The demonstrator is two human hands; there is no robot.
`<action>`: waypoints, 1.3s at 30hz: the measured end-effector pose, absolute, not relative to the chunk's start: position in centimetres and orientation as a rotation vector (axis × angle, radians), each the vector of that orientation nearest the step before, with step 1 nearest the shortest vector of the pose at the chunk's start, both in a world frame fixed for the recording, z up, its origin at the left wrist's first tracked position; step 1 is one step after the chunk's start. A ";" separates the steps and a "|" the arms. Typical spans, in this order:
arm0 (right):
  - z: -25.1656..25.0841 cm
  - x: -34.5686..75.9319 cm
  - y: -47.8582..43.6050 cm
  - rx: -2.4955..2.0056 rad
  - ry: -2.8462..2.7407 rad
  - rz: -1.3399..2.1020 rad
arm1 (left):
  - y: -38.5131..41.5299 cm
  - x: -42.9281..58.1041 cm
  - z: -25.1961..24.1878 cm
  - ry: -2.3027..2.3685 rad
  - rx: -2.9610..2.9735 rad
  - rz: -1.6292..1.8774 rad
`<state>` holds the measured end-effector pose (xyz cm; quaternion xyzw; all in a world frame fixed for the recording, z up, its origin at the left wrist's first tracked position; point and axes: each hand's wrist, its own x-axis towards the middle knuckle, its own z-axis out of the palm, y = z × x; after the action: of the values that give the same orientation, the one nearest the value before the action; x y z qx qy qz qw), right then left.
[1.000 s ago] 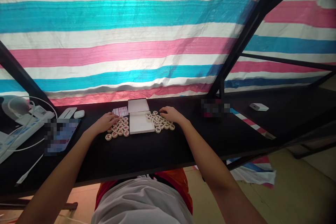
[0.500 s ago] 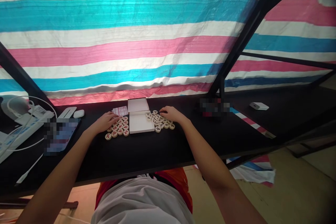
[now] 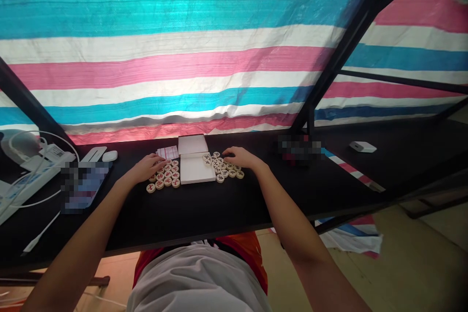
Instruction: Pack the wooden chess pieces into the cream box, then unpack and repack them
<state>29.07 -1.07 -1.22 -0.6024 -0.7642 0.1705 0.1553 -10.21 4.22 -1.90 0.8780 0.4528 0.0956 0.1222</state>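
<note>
My left hand point(image 3: 148, 166) rests at the back left of the red-marked Chinese chess pieces point(image 3: 167, 174), its outstretched fingers partly covering several of them. These round wooden discs lie in rough rows on the black table. On the right, my right hand point(image 3: 239, 157) reaches over the dark-marked Chinese chess pieces point(image 3: 223, 173) with its fingers apart and fingertips close to the discs at the back. Between the two groups stands an open white box point(image 3: 195, 173), its lid folded back. A couple of dark-marked discs sit at the box's right back corner.
A folded red-lined sheet point(image 3: 167, 152) lies behind the left pieces. Farther left are a phone point(image 3: 87, 190), a white earphone case point(image 3: 109, 156) and a power strip point(image 3: 40, 175) with cables. A blurred dark object point(image 3: 298, 150) and a white plug point(image 3: 362, 147) lie right. Striped sheeting hangs behind.
The view has shifted slightly. Both hands stay at their groups of pieces, with only a slight shift of the right fingers; the discs and box look the same.
</note>
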 end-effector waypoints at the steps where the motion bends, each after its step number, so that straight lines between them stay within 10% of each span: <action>1: -1.2 29.1 -1.1 -1.721 -2.190 0.499 | 4.2 -10.2 -1.9 1.320 2.563 0.286; 39: 0.2 26.1 -2.5 -1.330 -2.125 0.251 | 3.9 -10.2 -1.7 1.358 2.565 0.274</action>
<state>26.07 -2.51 0.18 -0.5025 -0.8030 0.0947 0.3062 -10.18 3.91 -1.65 0.8742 0.4628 0.0935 0.1131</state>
